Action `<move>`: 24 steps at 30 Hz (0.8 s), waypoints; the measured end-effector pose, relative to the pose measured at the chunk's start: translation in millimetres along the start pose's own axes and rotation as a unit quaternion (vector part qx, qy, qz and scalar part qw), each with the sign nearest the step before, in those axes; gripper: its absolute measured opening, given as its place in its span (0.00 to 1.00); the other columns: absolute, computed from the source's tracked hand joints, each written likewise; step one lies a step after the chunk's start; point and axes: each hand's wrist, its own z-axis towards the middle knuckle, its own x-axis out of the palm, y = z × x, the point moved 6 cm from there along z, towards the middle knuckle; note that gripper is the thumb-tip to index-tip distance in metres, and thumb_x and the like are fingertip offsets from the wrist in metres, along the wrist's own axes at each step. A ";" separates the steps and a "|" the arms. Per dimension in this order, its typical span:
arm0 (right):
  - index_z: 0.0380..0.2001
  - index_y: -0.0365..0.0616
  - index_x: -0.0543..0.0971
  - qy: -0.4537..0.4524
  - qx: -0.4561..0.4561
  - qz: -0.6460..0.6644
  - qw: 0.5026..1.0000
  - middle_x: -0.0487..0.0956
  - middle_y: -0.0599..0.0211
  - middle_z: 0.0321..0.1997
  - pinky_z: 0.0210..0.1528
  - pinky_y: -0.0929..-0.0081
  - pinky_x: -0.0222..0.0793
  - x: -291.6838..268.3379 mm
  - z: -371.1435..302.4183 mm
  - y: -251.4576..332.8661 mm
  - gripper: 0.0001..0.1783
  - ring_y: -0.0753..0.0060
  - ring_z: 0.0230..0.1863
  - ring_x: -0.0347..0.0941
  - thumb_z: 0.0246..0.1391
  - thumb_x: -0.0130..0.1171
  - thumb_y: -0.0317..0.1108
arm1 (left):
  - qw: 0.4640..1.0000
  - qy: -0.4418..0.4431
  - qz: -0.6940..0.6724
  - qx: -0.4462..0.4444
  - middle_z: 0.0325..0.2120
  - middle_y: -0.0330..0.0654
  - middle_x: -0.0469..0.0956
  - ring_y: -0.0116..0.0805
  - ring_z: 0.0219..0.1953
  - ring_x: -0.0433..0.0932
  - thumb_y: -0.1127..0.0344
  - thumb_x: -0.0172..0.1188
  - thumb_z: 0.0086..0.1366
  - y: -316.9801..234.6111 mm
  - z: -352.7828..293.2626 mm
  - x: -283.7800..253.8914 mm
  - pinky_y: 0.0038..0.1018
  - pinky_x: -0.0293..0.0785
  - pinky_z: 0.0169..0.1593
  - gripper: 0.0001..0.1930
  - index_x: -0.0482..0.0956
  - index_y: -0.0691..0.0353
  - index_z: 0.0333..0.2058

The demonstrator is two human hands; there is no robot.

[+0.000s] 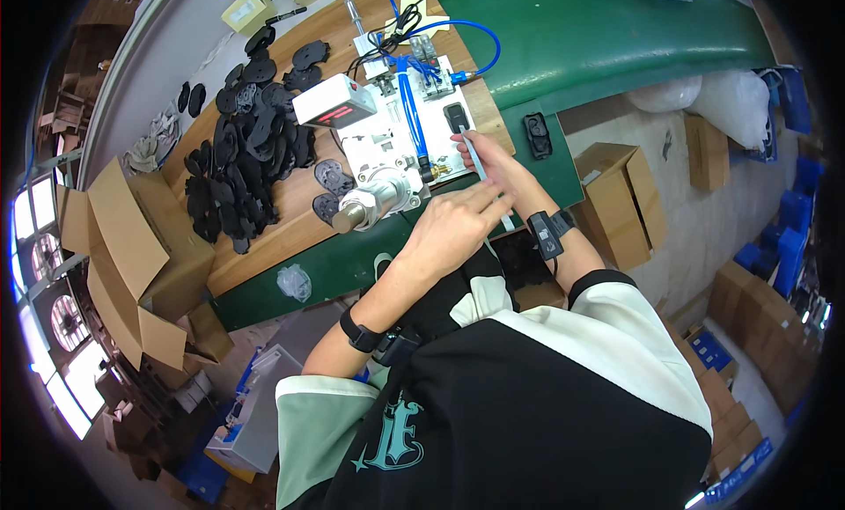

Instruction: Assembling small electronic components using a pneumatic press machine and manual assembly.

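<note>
A narrow pale grey strip (474, 158) runs between my two hands, its far end at a small dark oblong part (456, 117) on the white plate of a bench machine. My right hand (498, 165) is closed on the strip near that end, thumb and finger by the dark part. My left hand (451, 227) reaches across in front of it, its fingers bent together on the strip's lower stretch. The fingertips partly hide one another. Left of the hands stands the machine's metal cylinder (380, 198), with blue air hoses (410, 110) behind it.
A pile of black sole-shaped parts (255, 140) covers the left of the wooden board, beside a red-lit display box (335, 102). A black tray-like part (536, 135) lies on the green table at right. Open cardboard boxes (132, 246) stand left; another carton (620, 202) stands right.
</note>
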 end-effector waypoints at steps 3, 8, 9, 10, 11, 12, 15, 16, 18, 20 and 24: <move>0.48 0.36 0.80 0.024 0.002 -0.011 1.000 0.75 0.71 0.32 0.29 0.78 0.63 9.5 -23.4 -5.5 0.19 0.79 0.28 0.66 0.69 0.52 0.41 | 0.999 0.002 -0.019 0.029 0.48 0.44 0.84 0.45 0.50 0.84 0.72 0.67 0.57 -9.3 -11.5 -11.4 0.37 0.83 0.51 0.19 0.83 0.59 0.50; 0.42 0.37 0.78 0.053 0.077 0.059 0.994 0.80 0.68 0.34 0.27 0.86 0.69 18.5 -75.9 -34.1 0.13 0.81 0.29 0.74 0.71 0.49 0.36 | 0.995 -0.013 -0.079 0.056 0.45 0.40 0.85 0.41 0.49 0.84 0.71 0.69 0.55 -22.3 -42.1 -54.5 0.34 0.82 0.50 0.19 0.83 0.58 0.47; 0.41 0.38 0.77 0.078 0.092 0.080 0.989 0.81 0.67 0.34 0.29 0.85 0.73 18.6 -81.1 -45.0 0.13 0.81 0.29 0.75 0.72 0.49 0.36 | 0.994 -0.024 -0.094 0.045 0.44 0.40 0.85 0.41 0.47 0.85 0.72 0.70 0.55 -21.4 -49.1 -62.4 0.34 0.82 0.49 0.18 0.83 0.59 0.46; 0.39 0.38 0.77 0.103 0.107 0.101 0.984 0.81 0.66 0.33 0.30 0.85 0.76 22.4 -90.3 -51.5 0.13 0.80 0.29 0.77 0.72 0.48 0.36 | 0.994 -0.026 -0.093 0.044 0.44 0.40 0.85 0.41 0.47 0.85 0.72 0.70 0.55 -19.8 -57.4 -65.6 0.34 0.82 0.49 0.18 0.83 0.59 0.46; 0.38 0.37 0.76 0.118 0.142 0.124 0.975 0.82 0.64 0.32 0.33 0.83 0.81 24.5 -99.6 -58.6 0.12 0.76 0.28 0.79 0.71 0.50 0.36 | 0.994 -0.045 -0.090 0.033 0.44 0.41 0.85 0.41 0.47 0.85 0.72 0.70 0.55 -15.9 -66.3 -69.0 0.35 0.82 0.49 0.17 0.83 0.60 0.45; 0.37 0.38 0.76 0.114 0.149 0.140 0.972 0.83 0.62 0.34 0.34 0.82 0.81 27.9 -107.6 -66.4 0.11 0.73 0.30 0.81 0.70 0.52 0.35 | 0.994 -0.063 -0.086 0.021 0.44 0.41 0.85 0.41 0.47 0.86 0.73 0.71 0.56 -12.2 -74.6 -72.2 0.35 0.82 0.49 0.16 0.83 0.60 0.44; 0.38 0.37 0.77 0.161 0.175 0.144 0.961 0.83 0.60 0.35 0.38 0.81 0.83 51.1 -135.3 -75.6 0.09 0.72 0.33 0.82 0.69 0.55 0.33 | 0.994 -0.069 -0.080 -0.009 0.43 0.42 0.86 0.43 0.46 0.86 0.74 0.71 0.56 2.2 -97.5 -67.7 0.35 0.82 0.48 0.15 0.83 0.61 0.43; 0.38 0.37 0.77 0.162 0.177 0.139 0.961 0.83 0.60 0.35 0.38 0.81 0.83 59.9 -142.4 -77.2 0.09 0.72 0.33 0.82 0.69 0.55 0.33 | 0.994 -0.069 -0.079 -0.024 0.43 0.43 0.86 0.43 0.46 0.86 0.73 0.71 0.56 4.7 -105.4 -64.9 0.35 0.82 0.48 0.15 0.84 0.61 0.43; 0.39 0.34 0.78 0.174 0.178 0.129 0.960 0.83 0.59 0.37 0.36 0.85 0.83 81.3 -152.6 -81.0 0.12 0.73 0.32 0.83 0.70 0.54 0.34 | 0.991 -0.076 -0.105 -0.039 0.42 0.44 0.85 0.46 0.46 0.84 0.74 0.67 0.58 5.1 -116.2 -61.7 0.37 0.81 0.48 0.14 0.83 0.62 0.44; 0.39 0.35 0.77 0.183 0.182 0.107 0.960 0.83 0.60 0.38 0.37 0.83 0.83 96.4 -159.0 -85.4 0.12 0.74 0.34 0.83 0.70 0.54 0.34 | 0.988 -0.085 -0.113 -0.066 0.42 0.43 0.85 0.47 0.46 0.84 0.76 0.66 0.57 9.3 -126.0 -57.1 0.37 0.81 0.49 0.15 0.83 0.61 0.44; 0.42 0.35 0.77 0.220 0.209 0.067 0.950 0.83 0.61 0.38 0.36 0.84 0.81 122.6 -174.6 -91.6 0.13 0.75 0.35 0.82 0.70 0.54 0.37 | 0.986 -0.089 -0.105 -0.093 0.43 0.47 0.85 0.48 0.48 0.84 0.81 0.64 0.56 15.4 -148.1 -54.4 0.37 0.81 0.50 0.17 0.83 0.64 0.45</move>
